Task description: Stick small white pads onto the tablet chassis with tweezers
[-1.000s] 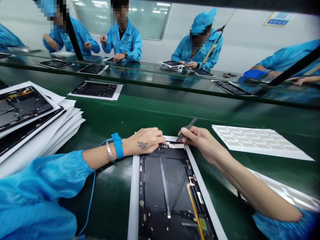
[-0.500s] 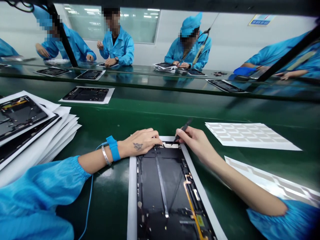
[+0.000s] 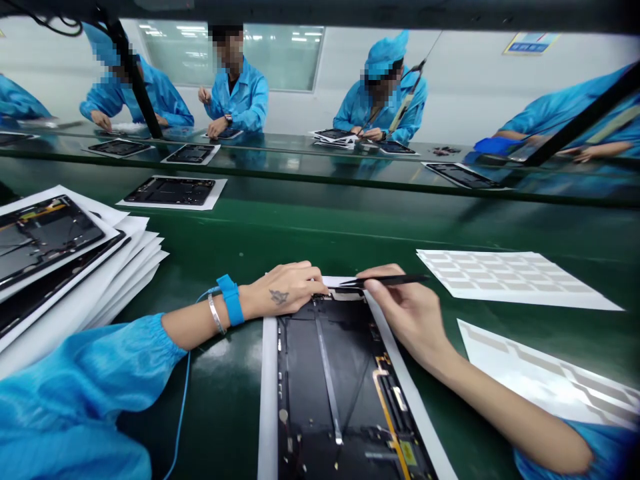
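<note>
An opened tablet chassis (image 3: 335, 380) with dark internals lies on a white sheet in front of me on the green belt. My left hand (image 3: 285, 290) rests on its far left corner, fingers curled and pressing down there. My right hand (image 3: 410, 310) is closed on black tweezers (image 3: 383, 281), which lie almost level and point left toward the left fingertips over the chassis' top edge. A blue wrist strap (image 3: 231, 299) with a cord and a metal bangle sit on my left wrist.
A stack of chassis on white sheets (image 3: 60, 260) lies at the left. Two sheets of pale stickers (image 3: 505, 277) lie at the right. More chassis (image 3: 173, 191) sit farther along the belt. Several people in blue coats work across the line.
The tweezers have tipped from steeply upright to nearly level, pointing left. My right hand has rotated with them; my left hand has stayed on the chassis corner.
</note>
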{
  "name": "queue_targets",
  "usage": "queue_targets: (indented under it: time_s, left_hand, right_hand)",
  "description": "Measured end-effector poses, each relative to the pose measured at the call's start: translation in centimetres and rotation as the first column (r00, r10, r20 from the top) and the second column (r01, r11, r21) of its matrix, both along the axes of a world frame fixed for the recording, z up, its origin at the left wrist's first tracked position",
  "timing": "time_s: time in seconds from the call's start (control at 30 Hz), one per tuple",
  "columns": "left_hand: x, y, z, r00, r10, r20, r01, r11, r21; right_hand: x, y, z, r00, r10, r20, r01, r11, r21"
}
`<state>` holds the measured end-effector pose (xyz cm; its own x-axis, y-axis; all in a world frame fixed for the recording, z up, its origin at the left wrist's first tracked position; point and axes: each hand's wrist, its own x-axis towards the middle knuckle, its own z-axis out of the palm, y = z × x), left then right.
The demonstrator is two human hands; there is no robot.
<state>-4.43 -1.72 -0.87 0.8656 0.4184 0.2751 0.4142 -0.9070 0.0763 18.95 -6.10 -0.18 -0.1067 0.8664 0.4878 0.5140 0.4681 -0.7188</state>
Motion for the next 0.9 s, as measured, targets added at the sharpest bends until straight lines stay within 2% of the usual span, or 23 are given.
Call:
queue_targets:
  time_s: [0.1,0.23,0.37,0.53,0.73,0.9]
  left_hand:
    - [0.0,0.0,0.0,1.0,-0.001,0.017,0.002,1.0,-0.008]
    - [0.0,0.0,-0.2,1.0,-0.008,0.024,0.009,1.0,-0.01]
    - [0.0,0.0,-0.1,1.0,-0.005,0.026,0.005,1.0,-0.02]
    - [0.0,0.0,0.1,1.0,0.0,0.014,0.001,1.0,-0.023]
    - [-0.1,0.0,0.0,1.0,0.002,0.015,-0.002,1.0,-0.015]
    - [0.0,0.0,0.0,1.0,-0.01,0.018,0.01,1.0,-0.011]
  right_hand:
    - [-0.3,0.3,-0.6,0.995,0.092,0.049,-0.092,0.996,-0.008]
    - [-0.4,0.6,-1.3,0.99,0.114,0.088,-0.113,0.993,-0.014]
    - [-0.4,0.7,-1.2,0.984,0.128,0.128,-0.128,0.992,-0.007]
    - [-0.3,0.6,-0.9,0.964,0.212,0.162,-0.221,0.974,0.043]
    - [-0.4,0.4,-1.1,0.976,0.159,0.15,-0.163,0.987,0.013]
    - [-0.4,0.7,-1.1,0.971,0.198,0.137,-0.201,0.98,0.009]
